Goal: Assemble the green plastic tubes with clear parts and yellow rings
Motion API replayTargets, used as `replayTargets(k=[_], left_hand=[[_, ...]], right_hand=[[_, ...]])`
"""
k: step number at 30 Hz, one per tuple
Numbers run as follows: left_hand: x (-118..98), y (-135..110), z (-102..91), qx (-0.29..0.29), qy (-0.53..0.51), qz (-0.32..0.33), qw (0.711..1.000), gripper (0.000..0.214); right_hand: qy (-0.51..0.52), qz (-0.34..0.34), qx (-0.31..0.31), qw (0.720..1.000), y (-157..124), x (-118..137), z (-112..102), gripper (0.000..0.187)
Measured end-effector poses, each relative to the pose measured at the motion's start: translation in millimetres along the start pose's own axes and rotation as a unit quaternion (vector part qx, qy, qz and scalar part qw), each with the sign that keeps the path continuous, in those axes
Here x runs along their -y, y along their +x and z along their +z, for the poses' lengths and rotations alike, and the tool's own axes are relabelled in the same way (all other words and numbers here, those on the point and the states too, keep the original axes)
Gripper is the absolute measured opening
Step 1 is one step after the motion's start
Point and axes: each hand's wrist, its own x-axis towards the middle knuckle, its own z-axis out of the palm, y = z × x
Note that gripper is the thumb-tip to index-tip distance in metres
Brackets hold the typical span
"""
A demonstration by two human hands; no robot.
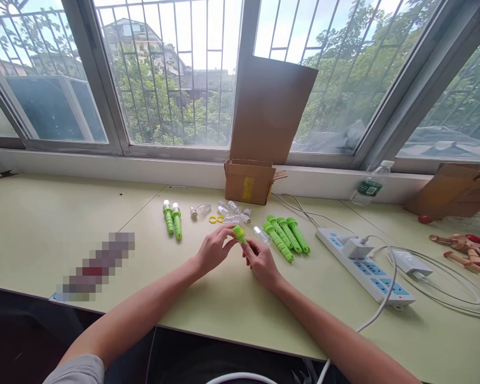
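Between both hands is a green plastic handle [238, 231] with a yellow ring around it near its wide end. Fingertips of my left hand [215, 249] close on that wide end from the left. My right hand [263, 265] grips the lower part, mostly covering it. Just beyond the right hand lies a clear plastic tube [262, 234]. Several similar green handles [278, 242] rest to the right. Two more green handles with white tips [176, 220] lie to the left. Two loose yellow rings [216, 219] sit near several clear plastic pieces [223, 209].
A small cardboard box [246, 184] stands at the window side. On the right are a white power strip [368, 269] with plugs and cables, a charger [408, 263], a plastic bottle [370, 186] and wooden pieces [464, 250]. A blurred patch [96, 266] covers something at left.
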Motion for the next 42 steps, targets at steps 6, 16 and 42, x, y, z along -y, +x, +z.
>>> replayTargets(k=[6,16,42], left_hand=[[-2,2,0.0,0.005,0.01,0.001,1.0,0.01],[-3,2,-0.7,0.009,-0.017,0.002,1.0,0.011],[-5,2,-0.4,0.015,-0.042,-0.011,0.999,0.014]], right_hand=[[0.052,0.028,0.022,0.998,-1,4,-1,0.041],[0.134,0.06,0.082,0.986,1,6,-6,0.036],[0.135,0.051,0.096,0.985,0,16,-7,0.037]])
